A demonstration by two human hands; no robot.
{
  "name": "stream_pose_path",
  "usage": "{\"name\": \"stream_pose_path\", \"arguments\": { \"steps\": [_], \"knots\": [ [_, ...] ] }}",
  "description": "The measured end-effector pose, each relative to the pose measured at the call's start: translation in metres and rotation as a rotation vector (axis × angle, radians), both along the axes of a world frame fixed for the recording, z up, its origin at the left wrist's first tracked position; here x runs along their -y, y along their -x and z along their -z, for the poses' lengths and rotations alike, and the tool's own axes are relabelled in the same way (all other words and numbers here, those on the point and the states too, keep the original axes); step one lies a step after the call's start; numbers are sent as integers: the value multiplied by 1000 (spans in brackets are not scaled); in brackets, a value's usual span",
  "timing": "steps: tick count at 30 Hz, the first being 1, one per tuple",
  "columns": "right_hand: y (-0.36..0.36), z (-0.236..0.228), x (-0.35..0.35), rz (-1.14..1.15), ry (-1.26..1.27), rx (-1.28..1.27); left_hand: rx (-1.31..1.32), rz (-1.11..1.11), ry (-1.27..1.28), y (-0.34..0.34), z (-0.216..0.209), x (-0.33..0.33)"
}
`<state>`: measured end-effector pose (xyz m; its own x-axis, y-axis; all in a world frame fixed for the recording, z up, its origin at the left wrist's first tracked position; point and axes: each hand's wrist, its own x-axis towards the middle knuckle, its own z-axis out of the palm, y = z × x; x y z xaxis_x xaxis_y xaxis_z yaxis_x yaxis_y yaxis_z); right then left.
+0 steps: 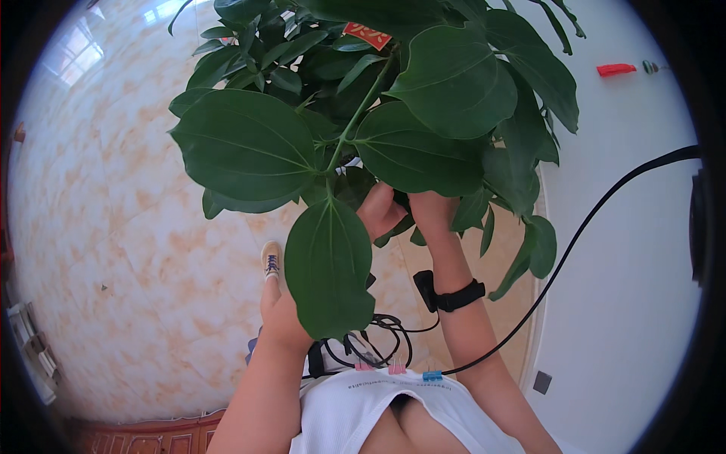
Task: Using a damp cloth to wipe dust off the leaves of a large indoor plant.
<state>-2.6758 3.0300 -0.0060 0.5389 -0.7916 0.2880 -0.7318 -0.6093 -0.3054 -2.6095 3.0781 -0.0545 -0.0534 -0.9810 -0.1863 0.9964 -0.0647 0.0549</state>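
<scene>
A tall potted-type plant with broad glossy green leaves (246, 147) fills the upper middle of the head view. Both my arms reach in among its foliage. My left hand (380, 213) shows below a large leaf with its fingers curled closed. Whatever those fingers hold, if anything, is hidden. Close beside it on the right, my right hand (432, 212) goes up under another leaf, which covers its fingers. One long leaf (330, 268) hangs in front of my left wrist. A green stem (361, 113) runs up between the big leaves.
A black strap device (457, 297) circles my right forearm. Black cables (386, 327) loop before my white top; one cable (597, 204) crosses toward the white wall (616, 303). A red tag (367, 35) hangs in the foliage. Marbled floor tiles (128, 250) spread left.
</scene>
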Motion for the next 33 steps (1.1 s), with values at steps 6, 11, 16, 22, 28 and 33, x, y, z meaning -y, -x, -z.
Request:
{"name": "stream_pose_path", "arguments": {
  "steps": [6, 11, 16, 22, 28, 33],
  "knots": [
    [-20, -24, -21, -173, -145, 7, -39, -41, 101, -18, 21, -2],
    [5, 0, -13, -35, -43, 114, -32, -28, 28, -5, 10, 4],
    [-10, 3, 1, 128, 31, 138, -73, -15, -32, -12, 0, 0],
    [7, -3, 9, -103, 185, -360, -152, 15, 12, -6, 6, 5],
    [8, -30, -30, 40, -250, -351, -106, -5, 37, -9, 24, 3],
    [15, -38, -28, 130, -971, 110, -97, 59, 229, -9, 38, -1]
  ]
}}
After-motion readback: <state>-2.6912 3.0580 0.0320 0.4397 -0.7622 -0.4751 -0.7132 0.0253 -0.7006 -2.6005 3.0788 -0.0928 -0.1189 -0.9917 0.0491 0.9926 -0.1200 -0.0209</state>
